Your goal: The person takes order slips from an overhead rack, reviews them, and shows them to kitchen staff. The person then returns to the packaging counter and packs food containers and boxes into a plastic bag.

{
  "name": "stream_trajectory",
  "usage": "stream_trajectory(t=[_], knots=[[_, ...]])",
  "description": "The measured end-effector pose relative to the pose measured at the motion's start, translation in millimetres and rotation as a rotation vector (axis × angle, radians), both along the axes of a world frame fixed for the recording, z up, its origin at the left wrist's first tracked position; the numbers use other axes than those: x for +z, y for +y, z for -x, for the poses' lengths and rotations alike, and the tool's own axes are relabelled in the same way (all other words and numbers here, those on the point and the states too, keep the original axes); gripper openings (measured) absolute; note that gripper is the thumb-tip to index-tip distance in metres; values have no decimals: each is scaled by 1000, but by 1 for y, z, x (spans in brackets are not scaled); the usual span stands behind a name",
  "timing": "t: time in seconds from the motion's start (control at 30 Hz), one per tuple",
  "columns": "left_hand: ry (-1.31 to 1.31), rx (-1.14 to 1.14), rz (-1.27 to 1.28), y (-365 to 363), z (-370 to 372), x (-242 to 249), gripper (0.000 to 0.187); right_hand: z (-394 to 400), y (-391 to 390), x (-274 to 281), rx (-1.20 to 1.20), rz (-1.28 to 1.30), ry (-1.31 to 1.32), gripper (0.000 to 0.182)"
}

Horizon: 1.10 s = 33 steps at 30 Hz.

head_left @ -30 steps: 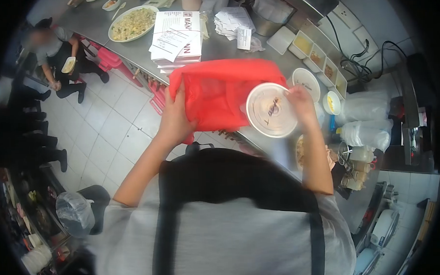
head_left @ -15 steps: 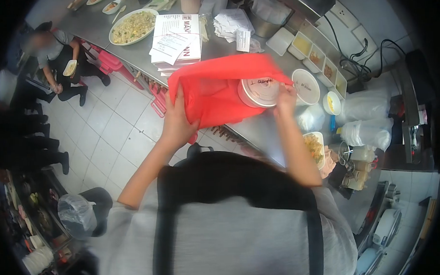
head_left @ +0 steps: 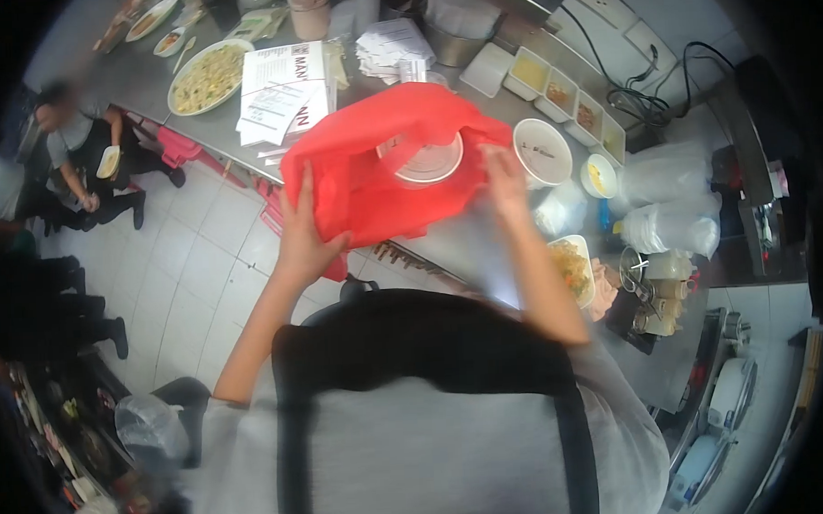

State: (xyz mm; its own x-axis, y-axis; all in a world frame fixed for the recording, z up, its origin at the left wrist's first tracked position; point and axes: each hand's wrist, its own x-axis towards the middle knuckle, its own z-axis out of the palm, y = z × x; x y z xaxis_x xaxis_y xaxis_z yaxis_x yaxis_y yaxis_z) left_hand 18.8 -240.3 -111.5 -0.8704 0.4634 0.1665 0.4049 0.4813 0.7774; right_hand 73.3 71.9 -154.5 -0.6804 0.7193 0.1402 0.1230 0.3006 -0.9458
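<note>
My left hand (head_left: 302, 238) grips the left side of a red carrier bag (head_left: 356, 214), thumb in front and fingers along its wall. Inside the bag's open mouth sits a round white lidded tub (head_left: 435, 164), partly crossed by a strip of red material. My right hand (head_left: 507, 183) is at the bag's right edge, its fingers smeared by motion. Just beyond that hand stands a second lidded tub (head_left: 542, 153) with handwriting on its lid.
Left of the bag lie a stack of printed white boxes (head_left: 283, 89) and a plate of fried rice (head_left: 210, 78). Ingredient trays (head_left: 558, 93), a small bowl (head_left: 599, 175) and a rice container (head_left: 571, 270) are on the right. A seated person (head_left: 81, 142) holds a dish.
The tub has gone deeper into the bag, away from my right hand. That hand has come off the tub to the bag's edge. The whole view has shifted slightly.
</note>
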Motion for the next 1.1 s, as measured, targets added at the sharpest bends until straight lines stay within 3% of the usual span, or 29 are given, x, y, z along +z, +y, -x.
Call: stream_trajectory(t=[0.03, 0.07, 0.1, 0.17, 0.27, 0.3, 0.4, 0.43, 0.5, 0.6, 0.67, 0.73, 0.77, 0.8, 0.87, 0.93, 1.1], knots=[[-1, 5, -7, 0, 3, 1, 104, -17, 18, 10, -4, -228, 3, 37], [-4, 16, -11, 0, 4, 4, 101, -30, 30, 26, -203, -363, -3, 38], [-22, 30, -31, 1, 1, 13, 86, -42, 46, 39, -398, -493, -10, 40], [163, -17, 131, 2, -5, 18, 80, -57, 113, 18, -489, -713, -427, 39], [308, -96, 272, -2, -10, 16, 72, -53, 162, 2, -183, -204, -829, 40], [331, -126, 300, -3, -12, 14, 70, -53, 156, -17, -313, -58, -467, 41], [-12, -47, 325, -4, -8, 9, 74, -53, 153, -49, -355, -58, -76, 38], [-43, -21, 257, -5, -7, 10, 76, -58, 147, -38, -390, -154, -174, 35], [-95, 25, 119, -6, -2, 12, 81, -80, 151, -17, -395, -674, -243, 34], [-126, 2, 17, -8, 4, 9, 88, -96, 142, 47, -85, -52, 66, 27], [-118, 23, -2, -6, 4, 4, 90, -86, 98, 100, 132, 97, -36, 20], [-132, 31, -32, -4, 4, 4, 93, -59, 76, 76, 197, 67, -121, 19], [-155, 31, -52, -4, 2, 4, 94, -41, 30, 89, 437, 168, -156, 20], [-179, 31, -71, -5, 0, 4, 95, -19, -12, 86, 502, 22, -212, 21], [-117, 32, -24, -7, -3, -7, 96, 23, -68, 51, 657, 73, -101, 20], [-294, 16, -82, -15, -1, -2, 95, 57, -95, 21, 705, -21, -87, 22], [-169, 66, -21, -17, -2, 0, 87, 61, -59, 34, 684, -457, -52, 23]])
